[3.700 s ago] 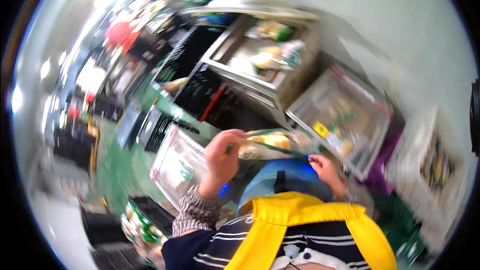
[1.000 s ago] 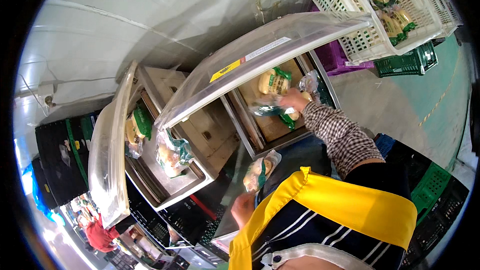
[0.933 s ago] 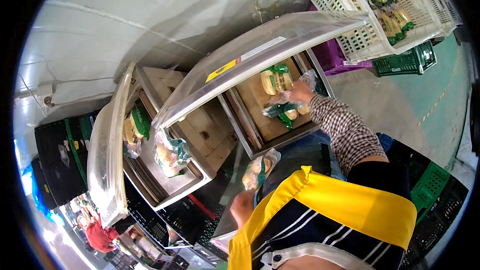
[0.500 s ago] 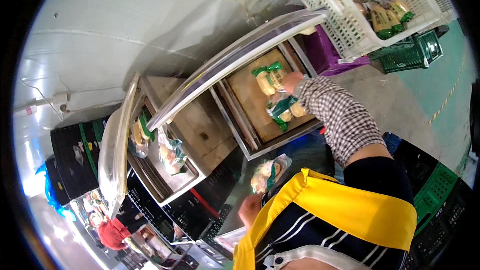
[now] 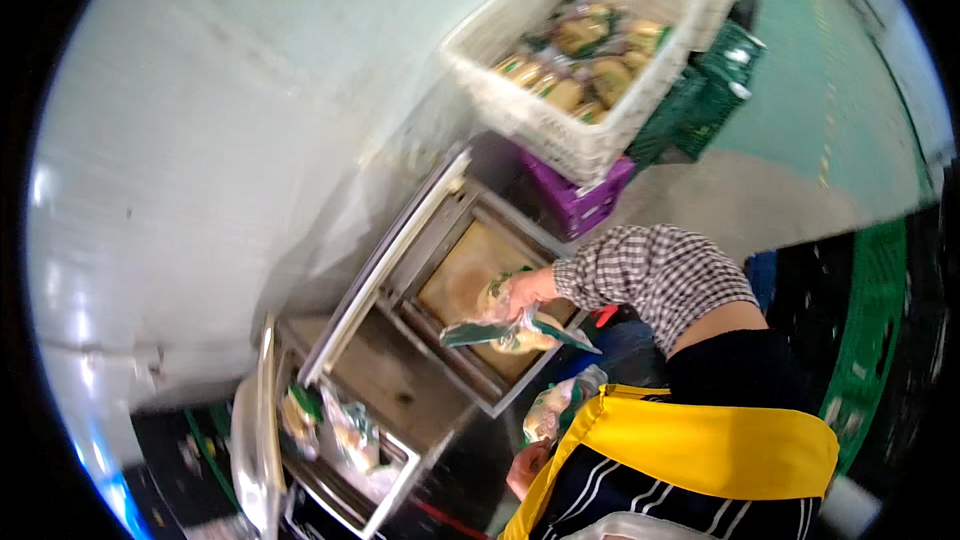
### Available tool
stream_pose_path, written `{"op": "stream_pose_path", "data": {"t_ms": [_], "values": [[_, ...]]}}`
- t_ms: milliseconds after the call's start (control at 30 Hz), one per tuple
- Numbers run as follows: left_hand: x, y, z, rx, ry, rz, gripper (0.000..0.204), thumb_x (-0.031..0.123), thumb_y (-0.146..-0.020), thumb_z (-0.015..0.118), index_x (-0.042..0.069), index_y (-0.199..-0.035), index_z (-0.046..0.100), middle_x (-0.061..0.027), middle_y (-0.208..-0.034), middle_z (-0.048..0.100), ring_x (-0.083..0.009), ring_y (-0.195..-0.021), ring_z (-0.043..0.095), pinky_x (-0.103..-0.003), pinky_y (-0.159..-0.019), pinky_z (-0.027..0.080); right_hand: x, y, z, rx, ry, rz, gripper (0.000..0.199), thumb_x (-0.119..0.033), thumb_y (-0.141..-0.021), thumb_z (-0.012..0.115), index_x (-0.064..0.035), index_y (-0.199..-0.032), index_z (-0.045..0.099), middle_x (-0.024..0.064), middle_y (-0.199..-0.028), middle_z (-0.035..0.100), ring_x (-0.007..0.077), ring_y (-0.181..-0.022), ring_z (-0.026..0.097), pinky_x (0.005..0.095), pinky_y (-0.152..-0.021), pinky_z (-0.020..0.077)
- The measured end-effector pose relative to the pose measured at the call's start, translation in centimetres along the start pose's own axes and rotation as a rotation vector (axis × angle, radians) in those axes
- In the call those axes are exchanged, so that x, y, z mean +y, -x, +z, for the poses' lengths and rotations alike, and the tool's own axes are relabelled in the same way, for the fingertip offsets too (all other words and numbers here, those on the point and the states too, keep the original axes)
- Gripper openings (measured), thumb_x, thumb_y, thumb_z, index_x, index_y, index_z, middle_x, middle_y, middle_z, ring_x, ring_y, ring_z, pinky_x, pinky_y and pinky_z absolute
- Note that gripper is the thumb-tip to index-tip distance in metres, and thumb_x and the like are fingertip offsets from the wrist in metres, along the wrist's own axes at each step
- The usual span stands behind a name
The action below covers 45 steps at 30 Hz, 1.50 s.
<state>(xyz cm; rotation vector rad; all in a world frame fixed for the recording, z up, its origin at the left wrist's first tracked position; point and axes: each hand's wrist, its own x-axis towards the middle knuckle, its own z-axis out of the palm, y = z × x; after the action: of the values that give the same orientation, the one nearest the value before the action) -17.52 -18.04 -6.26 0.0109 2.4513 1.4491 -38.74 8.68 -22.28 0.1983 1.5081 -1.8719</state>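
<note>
The right hand (image 5: 528, 290) reaches forward over the open metal chamber (image 5: 470, 280) of a machine. The forearm, in a checked sleeve (image 5: 650, 275), comes from the right and is bent at the elbow. The fingers are closed around a clear packet with green print (image 5: 515, 332). The packet hangs just under the hand, above the near part of the tan chamber floor, and I cannot tell if it touches the floor.

The left hand (image 5: 527, 465) stays low, close to the body, beside the yellow apron strap (image 5: 700, 445). It is closed on a second packet (image 5: 555, 410), which stands up from the hand toward the first packet. Only part of this hand is visible, so the fingers cannot be told exactly.

The raised lid (image 5: 385, 260) of the chamber stands tilted at its left edge. To the lower left there is a second chamber (image 5: 345, 440), also open, with several similar packets (image 5: 340, 430) lying in it.

Behind the machine, at the upper right, a white plastic crate (image 5: 575, 40) full of packets rests on a purple crate (image 5: 580, 200). Green crates (image 5: 700, 105) stand just beside them on the green floor.
</note>
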Motion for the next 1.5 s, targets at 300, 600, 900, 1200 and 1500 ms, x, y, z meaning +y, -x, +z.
{"op": "stream_pose_path", "data": {"t_ms": [300, 600, 900, 1200, 1500], "values": [[-1.9, -9.7, 2.7, -0.574, -0.091, 0.399, 0.008, 0.008, -0.076, 0.065, 0.002, -0.075, 0.061, -0.0084, -0.069, 0.062, -0.0129, -0.061, 0.057, -0.026, -0.059, 0.046, -8.7, 37.0, 3.5, 0.65, 0.205, -0.495, 0.033, -0.032, -0.077, 0.064, 0.0015, -0.078, 0.06, -0.0003, -0.056, 0.046, 0.01, -0.051, 0.041, 0.0292, -0.045, 0.0317], [-1.5, -15.4, 15.4, -1.029, -0.208, 0.648, 0.013, 0.016, -0.081, 0.062, 0.006, -0.073, 0.06, -0.0044, -0.066, 0.059, -0.0133, -0.059, 0.053, -0.026, -0.055, 0.043, -12.6, 72.5, 15.9, 1.635, -0.278, -1.046, 0.022, -0.011, -0.083, 0.059, 0.0029, -0.1, 0.056, 0.0113, -0.091, 0.063, 0.018, -0.076, 0.063, 0.0317, -0.066, 0.0557], [9.8, -5.4, 29.4, -1.039, -0.254, 1.029, 0.018, 0.022, -0.078, 0.066, 0.005, -0.081, 0.06, -0.0102, -0.065, 0.06, -0.0191, -0.058, 0.056, -0.031, -0.057, 0.046, -0.3, 95.1, 22.8, 2.46, -0.164, -0.717, 0.02, -0.024, -0.082, 0.064, -0.0065, -0.072, 0.06, -0.0003, -0.065, 0.059, 0.0083, -0.055, 0.053, 0.0255, -0.056, 0.044], [16.1, 5.3, 35.8, -1.165, -0.305, 0.769, 0.022, 0.013, -0.077, 0.068, -0.001, -0.066, 0.054, -0.0077, -0.058, 0.056, -0.0113, -0.051, 0.05, -0.025, -0.046, 0.038, 20.7, 103.9, 25.4, 2.55, -0.91, -0.626, 0.027, -0.019, -0.086, 0.054, -0.0106, -0.062, 0.049, 0.001, -0.06, 0.048, 0.0094, -0.047, 0.039, 0.0223, -0.04, 0.0317], [13.5, 6.4, 37.9, -1.544, -0.425, 0.845, 0.007, 0.006, -0.08, 0.063, 0.004, -0.081, 0.057, -0.0059, -0.067, 0.06, -0.0106, -0.059, 0.053, -0.023, -0.056, 0.044, 18.9, 100.9, 22.3, 2.165, 0.564, 0.271, 0.023, -0.011, -0.07, 0.067, -0.0038, -0.092, 0.066, 0.0083, -0.077, 0.063, 0.0161, -0.063, 0.057, 0.0288, -0.06, 0.0475]]}}
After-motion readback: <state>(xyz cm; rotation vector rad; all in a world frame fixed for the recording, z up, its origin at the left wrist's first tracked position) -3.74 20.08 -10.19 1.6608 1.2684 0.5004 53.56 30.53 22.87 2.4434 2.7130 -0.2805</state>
